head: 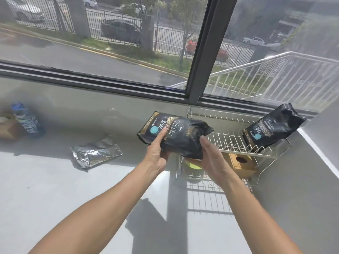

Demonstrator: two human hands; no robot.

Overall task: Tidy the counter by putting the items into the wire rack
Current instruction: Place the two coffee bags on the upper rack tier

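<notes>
A black coffee bag [181, 133] with gold print and a teal dot lies sideways in the air just left of the wire rack [227, 142]. My left hand [158, 149] grips its lower left side, thumb on the front. My right hand [211, 156] holds its crumpled right end from below. A second black coffee bag [273, 127] leans upright in the rack's upper tier at the right. A silver foil pouch [95, 153] lies flat on the counter to the left. A blue bottle [27, 121] stands tilted at the far left.
Under the rack's upper tier sit a wooden block with a round hole [242, 164] and a yellow-green object [192, 165], partly hidden by my right hand. A cardboard box [7, 129] is at the far left edge. The window frame [200, 70] runs behind the grey counter [73, 189].
</notes>
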